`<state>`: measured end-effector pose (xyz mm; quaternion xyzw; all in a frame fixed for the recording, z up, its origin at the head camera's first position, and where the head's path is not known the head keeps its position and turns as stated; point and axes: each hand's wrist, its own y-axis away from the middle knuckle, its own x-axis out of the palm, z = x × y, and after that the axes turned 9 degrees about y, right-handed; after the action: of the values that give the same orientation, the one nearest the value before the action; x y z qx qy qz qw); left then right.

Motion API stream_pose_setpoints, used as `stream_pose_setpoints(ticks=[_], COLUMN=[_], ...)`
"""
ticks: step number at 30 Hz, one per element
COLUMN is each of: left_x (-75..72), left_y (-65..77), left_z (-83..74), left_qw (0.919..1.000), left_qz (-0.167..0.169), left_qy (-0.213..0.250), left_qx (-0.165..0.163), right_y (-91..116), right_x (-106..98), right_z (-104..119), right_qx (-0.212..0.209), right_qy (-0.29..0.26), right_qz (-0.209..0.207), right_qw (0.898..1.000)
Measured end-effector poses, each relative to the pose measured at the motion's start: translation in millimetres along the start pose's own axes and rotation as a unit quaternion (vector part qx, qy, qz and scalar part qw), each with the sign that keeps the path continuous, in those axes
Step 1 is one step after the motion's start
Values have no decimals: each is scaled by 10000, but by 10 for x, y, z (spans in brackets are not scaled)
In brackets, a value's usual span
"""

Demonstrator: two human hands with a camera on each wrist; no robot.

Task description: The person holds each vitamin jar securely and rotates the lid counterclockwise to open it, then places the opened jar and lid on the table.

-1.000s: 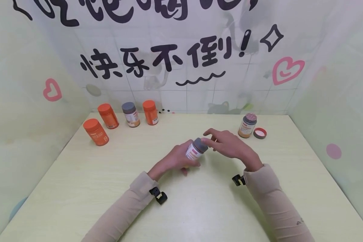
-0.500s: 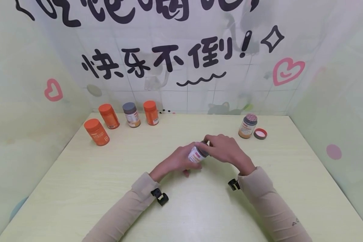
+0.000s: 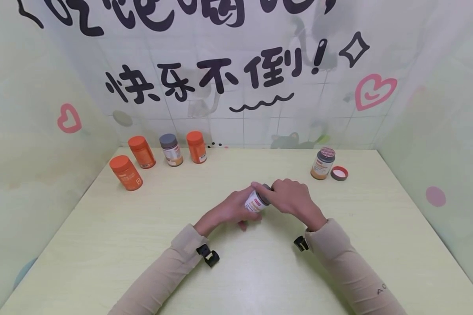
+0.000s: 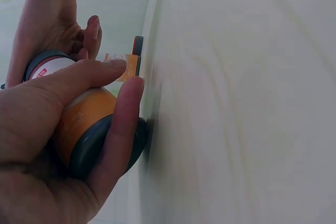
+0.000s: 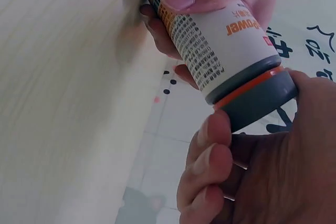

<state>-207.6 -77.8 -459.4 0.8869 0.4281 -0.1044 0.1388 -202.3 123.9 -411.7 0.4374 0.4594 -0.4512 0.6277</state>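
Note:
Near the middle of the table, my left hand [image 3: 233, 206] grips a tilted pill bottle [image 3: 255, 202] round its body. The bottle has a white and orange label and grey ends. My right hand [image 3: 294, 197] holds the bottle's grey screw cap [image 5: 262, 100] between thumb and fingers. In the right wrist view, an orange-red rim shows between the cap and the bottle's neck, and a narrow gap shows on one side. The left wrist view has the left thumb [image 4: 92, 74] across the label and a finger beside the grey base [image 4: 94, 145].
At the back right stands an uncapped bottle [image 3: 321, 165] with a patterned seal, and a loose cap [image 3: 339, 173] lies upturned beside it. Orange bottles [image 3: 127, 173] and a grey-capped bottle [image 3: 171, 151] stand at the back left. Printed cloth walls [image 3: 437, 131] border the table [image 3: 252, 271].
My right hand has moved left and down onto the bottle's cap, and its fingers have closed round it. The left hand has shifted only slightly with the bottle.

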Motion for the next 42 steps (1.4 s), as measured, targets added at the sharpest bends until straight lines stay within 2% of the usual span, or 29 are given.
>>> stream_pose_setpoints(ticks=[11, 18, 34, 42], left_x=[-65, -75, -75, -76], left_y=[4, 20, 13, 7], left_z=[54, 55, 47, 44], left_qw=[9997, 9995, 9996, 9996], left_qz=[152, 155, 196, 205], left_qy=[167, 254, 108, 79], left_qx=[97, 135, 161, 162], right_y=[-29, -41, -62, -63], right_x=[32, 11, 30, 34], right_z=[37, 26, -35, -44], right_qx=[-262, -481, -607, -665], right_qy=[-264, -336, -430, -423], right_qz=[-111, -1, 186, 144], right_qw=[9992, 9983, 9971, 9968])
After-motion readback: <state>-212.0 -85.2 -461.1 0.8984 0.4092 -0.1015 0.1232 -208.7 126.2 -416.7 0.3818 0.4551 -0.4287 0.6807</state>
